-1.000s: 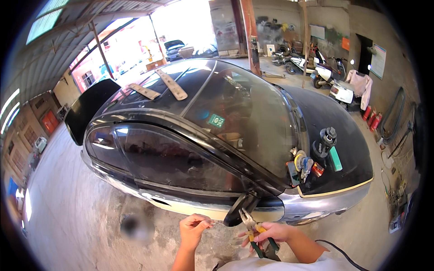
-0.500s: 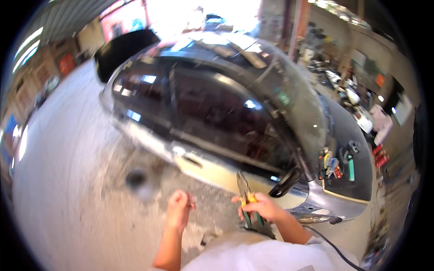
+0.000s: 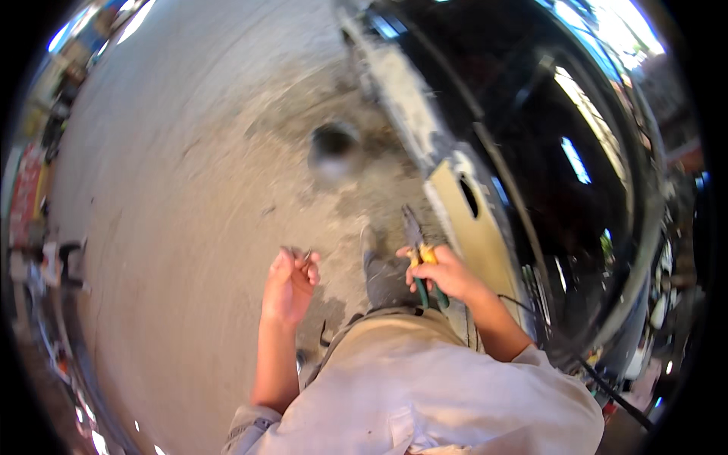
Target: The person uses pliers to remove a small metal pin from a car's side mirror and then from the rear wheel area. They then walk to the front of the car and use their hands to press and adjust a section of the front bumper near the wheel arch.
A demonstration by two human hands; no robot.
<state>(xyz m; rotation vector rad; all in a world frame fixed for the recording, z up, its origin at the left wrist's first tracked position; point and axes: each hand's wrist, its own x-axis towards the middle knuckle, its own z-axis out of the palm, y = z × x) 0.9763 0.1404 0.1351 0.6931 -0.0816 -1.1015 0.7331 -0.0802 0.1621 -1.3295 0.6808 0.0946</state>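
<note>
My right hand (image 3: 449, 274) is closed around the handles of a pair of pliers (image 3: 413, 226). Their grips are yellow and green, and the metal jaws point away from me. In front of my body on the left, my left hand (image 3: 287, 287) is raised with curled fingers. Its fingertips pinch a small dark metal piece (image 3: 307, 256), too small to name. Beyond the pliers, to the right, stands a car whose side carries a beige patch (image 3: 478, 239) with a dark oval opening. Neither hand touches the car.
A blurred round dark thing, perhaps a bucket (image 3: 334, 152), is on the stained concrete floor (image 3: 189, 212) beside the car. The car's dark windows (image 3: 531, 114) fill the upper right. A black cable (image 3: 607, 383) runs by my right side. Assorted gear (image 3: 68, 262) lines the left edge.
My view has swung left and down, so the floor and my body fill more of it. The tools on the car's hood are out of sight. Both hands keep their grips.
</note>
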